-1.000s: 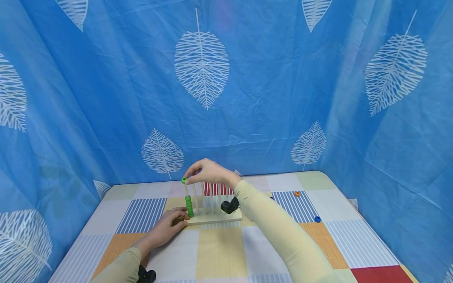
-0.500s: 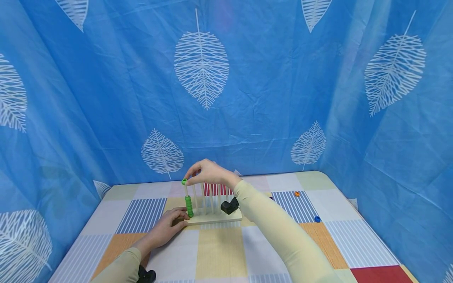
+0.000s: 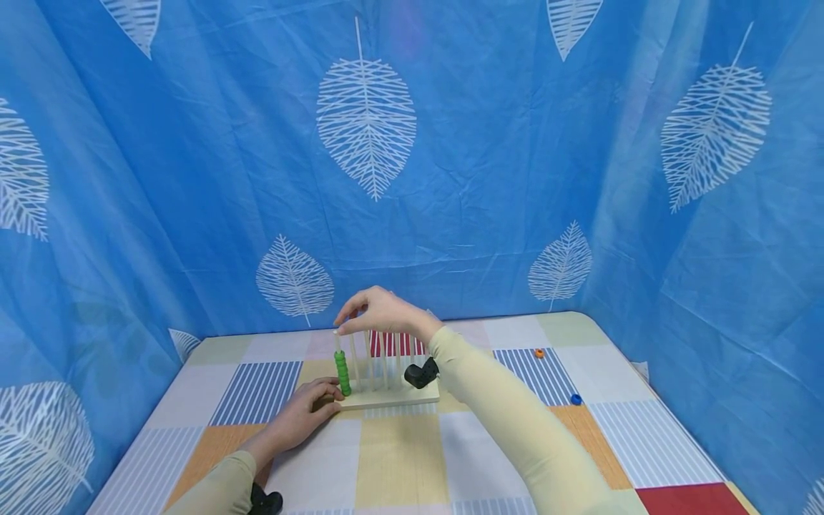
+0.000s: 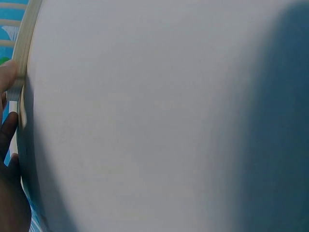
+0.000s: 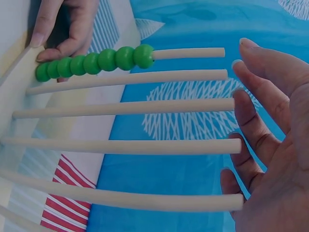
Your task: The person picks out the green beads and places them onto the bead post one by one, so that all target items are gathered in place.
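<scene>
A pale wooden bead abacus stand (image 3: 389, 398) has a flat base and a row of upright rods. Several green beads (image 5: 96, 62) are stacked on its leftmost rod, whose upper part is bare. My left hand (image 3: 302, 415) grips the left end of the base, thumb at the front edge and fingers near the lowest bead. At the tops of the rods is my right hand (image 5: 275, 111), fingers loosely bent and nothing between them. The left wrist view catches only part of the left hand (image 4: 10, 193) at the base's edge.
An orange bead (image 3: 538, 353) and a blue bead (image 3: 576, 400) lie on the patchwork tablecloth (image 3: 399, 458) to the right. Black wrist devices (image 3: 421, 373) sit on both arms. Blue leaf-print curtain (image 3: 463, 179) surrounds the table's back and sides.
A green bead pinched at the top of the leftmost rod has been let go and has dropped onto the stack. The right hand stays near the rod tops; the left hand has not moved.
</scene>
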Demonstrator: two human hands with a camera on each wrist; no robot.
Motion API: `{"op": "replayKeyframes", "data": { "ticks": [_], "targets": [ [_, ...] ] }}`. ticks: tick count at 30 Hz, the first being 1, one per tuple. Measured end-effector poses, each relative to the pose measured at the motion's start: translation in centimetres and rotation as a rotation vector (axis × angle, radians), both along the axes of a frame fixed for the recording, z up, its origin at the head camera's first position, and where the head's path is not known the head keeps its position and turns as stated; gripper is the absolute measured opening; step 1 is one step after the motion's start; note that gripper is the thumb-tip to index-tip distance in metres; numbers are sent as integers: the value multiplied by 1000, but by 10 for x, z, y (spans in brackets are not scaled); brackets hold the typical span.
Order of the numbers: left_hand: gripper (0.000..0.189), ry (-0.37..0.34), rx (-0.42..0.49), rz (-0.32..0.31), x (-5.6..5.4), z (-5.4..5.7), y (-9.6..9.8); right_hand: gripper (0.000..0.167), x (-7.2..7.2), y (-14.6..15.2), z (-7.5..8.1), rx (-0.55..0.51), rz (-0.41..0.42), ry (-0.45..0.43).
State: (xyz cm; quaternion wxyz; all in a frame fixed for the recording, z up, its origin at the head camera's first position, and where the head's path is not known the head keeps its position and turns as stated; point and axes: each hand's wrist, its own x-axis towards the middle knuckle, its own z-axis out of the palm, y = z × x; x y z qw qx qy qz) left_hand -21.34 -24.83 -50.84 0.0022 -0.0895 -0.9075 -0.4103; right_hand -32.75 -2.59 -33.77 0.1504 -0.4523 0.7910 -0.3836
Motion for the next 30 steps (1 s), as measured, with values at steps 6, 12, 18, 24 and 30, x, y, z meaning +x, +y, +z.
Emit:
{"op": "replayKeyframes", "data": {
  "ticks": [6, 12, 18, 24, 30],
  "targets": [
    [6, -2, 5, -1, 1, 1, 0, 18, 2, 12, 6, -20, 7, 30],
    [5, 9, -12, 10, 0, 2, 0, 19, 5, 35, 19, -28, 8, 78],
    [5, 0, -21, 26, 0, 2, 0, 18, 8, 66, 27, -6, -52, 131],
    [5, -22, -28, 42, 4, 2, -1, 19, 13, 104, 24, 42, -171, 151],
    [5, -17, -19, 49, 6, 4, -2, 26, 14, 147, 18, 53, -267, 181]
  ]
}}
